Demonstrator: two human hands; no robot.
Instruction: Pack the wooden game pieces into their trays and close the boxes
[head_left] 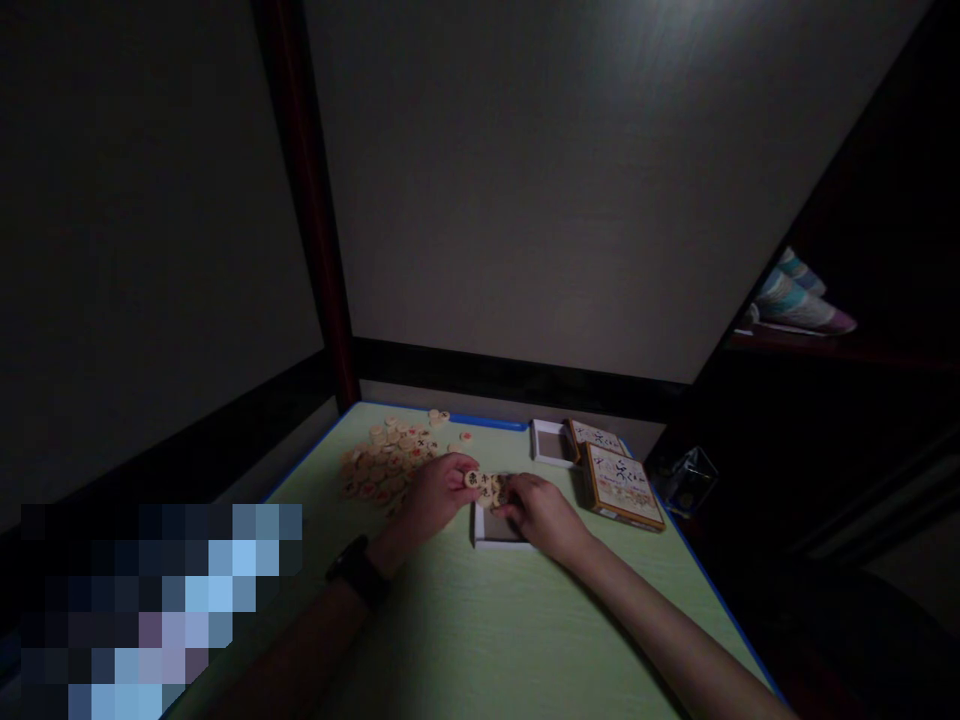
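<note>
My left hand point(442, 492), with a dark watch point(361, 572) on its wrist, is closed on a round wooden Chinese chess piece point(472, 480) marked with a dark character. Several more marked pieces point(486, 495) lie right beside it, between my two hands. From the other side, my right hand point(546, 512) curls its fingers at the right end of these pieces; what they grip, if anything, is hidden. Below the hands is a shallow white-edged box point(495, 530) with a brown inside, partly covered by my right hand.
A heap of loose chess pieces point(386, 460) spreads over the left of the green table point(465, 620). At the back right stand another open white box tray point(553, 443) and printed boxes point(622, 485). A dark wire-like holder point(690, 480) is by the right edge.
</note>
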